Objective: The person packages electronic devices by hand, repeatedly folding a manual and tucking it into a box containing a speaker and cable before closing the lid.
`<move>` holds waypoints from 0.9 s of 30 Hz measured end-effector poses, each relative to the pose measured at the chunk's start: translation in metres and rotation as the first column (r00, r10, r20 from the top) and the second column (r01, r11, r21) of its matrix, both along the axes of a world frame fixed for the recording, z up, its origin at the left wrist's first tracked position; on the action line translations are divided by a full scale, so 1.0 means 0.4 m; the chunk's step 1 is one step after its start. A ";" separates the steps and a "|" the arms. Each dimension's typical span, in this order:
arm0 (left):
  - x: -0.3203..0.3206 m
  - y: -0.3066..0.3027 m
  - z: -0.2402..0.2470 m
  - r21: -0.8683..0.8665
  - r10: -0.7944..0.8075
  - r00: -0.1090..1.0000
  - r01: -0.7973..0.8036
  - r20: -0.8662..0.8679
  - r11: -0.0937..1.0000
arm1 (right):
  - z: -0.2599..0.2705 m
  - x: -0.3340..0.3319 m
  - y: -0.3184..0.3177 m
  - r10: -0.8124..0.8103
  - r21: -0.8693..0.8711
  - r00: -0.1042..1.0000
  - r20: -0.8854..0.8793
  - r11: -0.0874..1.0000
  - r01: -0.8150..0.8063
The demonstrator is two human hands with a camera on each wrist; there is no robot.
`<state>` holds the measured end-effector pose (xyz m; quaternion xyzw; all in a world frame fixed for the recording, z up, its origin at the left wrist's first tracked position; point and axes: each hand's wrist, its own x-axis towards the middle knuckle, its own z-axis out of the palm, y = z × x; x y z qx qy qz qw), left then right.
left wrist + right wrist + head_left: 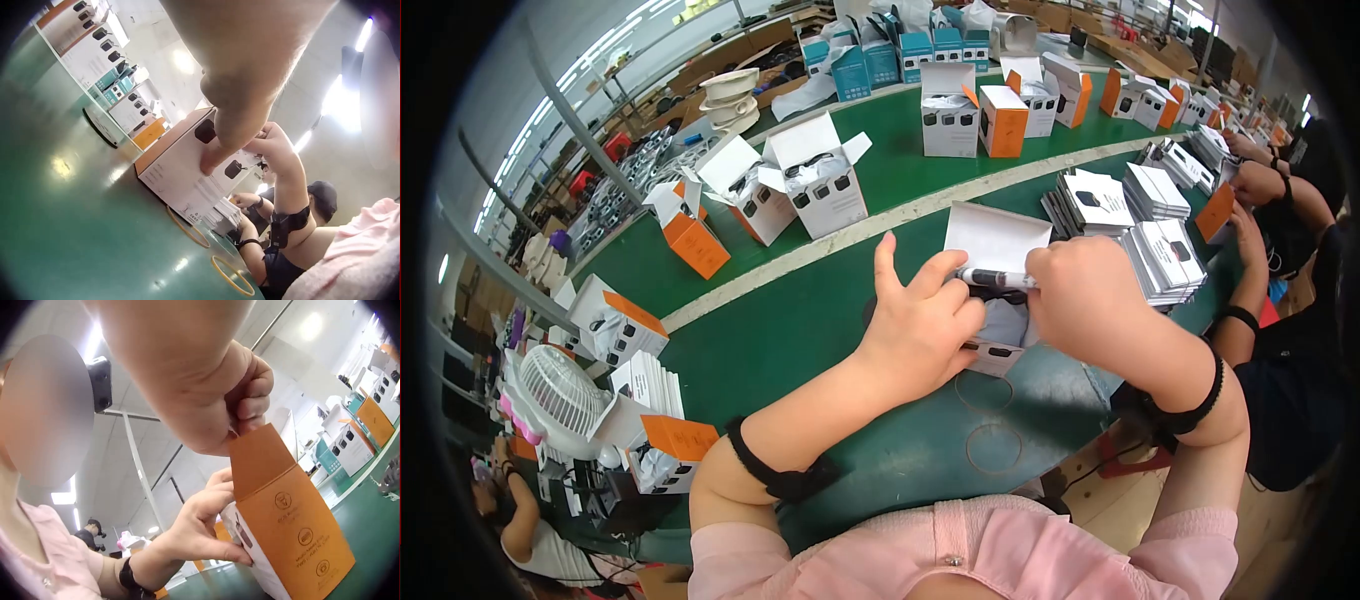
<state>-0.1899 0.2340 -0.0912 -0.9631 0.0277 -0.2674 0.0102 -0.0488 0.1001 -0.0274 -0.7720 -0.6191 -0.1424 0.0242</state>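
Note:
An open white carton with orange sides (992, 358) stands before me, its white lid (998, 236) raised. My left hand (925, 318) grips its left side, thumb pressed on the printed front (187, 178) and index finger pointing up. My right hand (1090, 295) is curled over the right side, beside the orange side flap (262, 459). It pinches one end of a slim white piece with black print (998, 278) across the carton's opening; my left fingers reach its other end. A grey-white bag (1005, 322) and something dark lie inside the carton.
Stacks of white booklets (1165, 255) stand right of the carton. Two rubber bands (993, 447) lie near the front edge. Several open cartons (825, 195) line the far side. A white fan (560, 395) stands at left; people work at right.

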 end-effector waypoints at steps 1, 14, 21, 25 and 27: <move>0.001 -0.002 0.009 0.001 -0.006 1.000 0.006 0.000 1.000 | 0.003 0.003 0.001 -0.006 0.001 1.000 0.000 1.000 0.006; -0.007 0.012 -0.017 -0.121 -0.056 0.997 0.050 -0.047 0.991 | 0.142 -0.050 0.151 0.074 -0.765 0.977 0.201 0.635 0.109; -0.014 0.022 -0.030 -0.093 -0.045 0.999 0.044 -0.014 0.995 | 0.048 -0.042 0.178 0.152 -0.720 0.985 0.085 0.692 -0.044; -0.008 0.022 -0.047 -0.079 -0.043 0.999 0.043 0.008 0.996 | 0.061 -0.064 0.130 0.174 -0.646 0.978 0.117 0.761 -0.059; -0.009 0.027 -0.055 -0.072 -0.077 0.996 0.080 0.044 0.994 | 0.050 -0.064 0.147 0.228 -0.670 0.969 0.094 0.734 -0.108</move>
